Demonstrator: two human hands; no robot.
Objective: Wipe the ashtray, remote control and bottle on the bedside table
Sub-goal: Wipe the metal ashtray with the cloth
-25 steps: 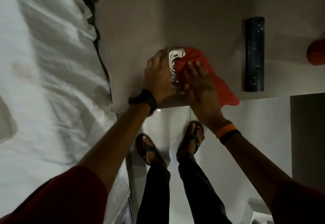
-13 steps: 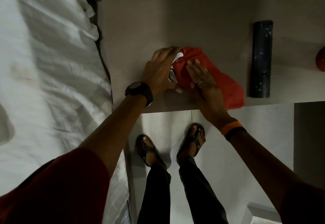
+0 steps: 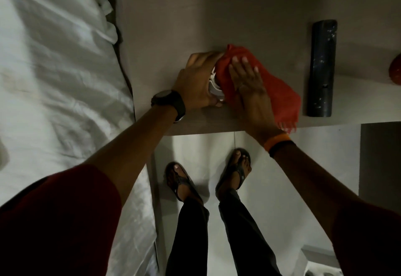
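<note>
A shiny metal ashtray [image 3: 213,87] sits near the front of the bedside table [image 3: 173,26], mostly hidden. My left hand [image 3: 196,82] wraps around its left side and holds it. My right hand [image 3: 247,80] presses a red cloth [image 3: 275,89] down over the ashtray's right side. The black remote control [image 3: 322,67] lies flat to the right, apart from both hands. A red rounded thing, maybe the bottle [image 3: 396,69], shows only at the right edge.
A bed with rumpled white sheets [image 3: 54,80] runs along the table's left side. My sandalled feet [image 3: 234,171] stand on the pale floor just below the table's front edge. A dark panel [image 3: 379,156] stands at the right.
The red cloth has spread further over the ashtray, and less metal shows. My left hand has curled tighter around it. The view has shifted a little to the left.
</note>
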